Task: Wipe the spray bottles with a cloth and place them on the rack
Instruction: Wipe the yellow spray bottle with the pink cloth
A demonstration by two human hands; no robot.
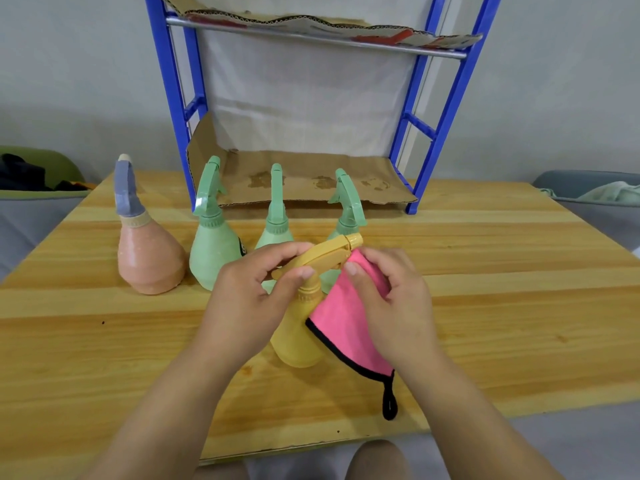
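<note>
Yellow spray bottle (298,336) stands upright near the middle of my wooden table (485,306), pear-shaped, its trigger head pointing right. My left hand (254,292) pinches that head between thumb and curled fingers. My right hand (391,299) grips a pink cloth (346,327) with a black edge and presses it against the nozzle. Three green bottles (213,251) and an orange one (149,254) wait behind, before the blue rack (446,109).

- A pale grey wall (69,64) is seen at the far side.
- A light wooden table (519,254) is set before it.
- A green seat (59,164) is placed far left, a grey-blue seat (571,180) far right.
</note>
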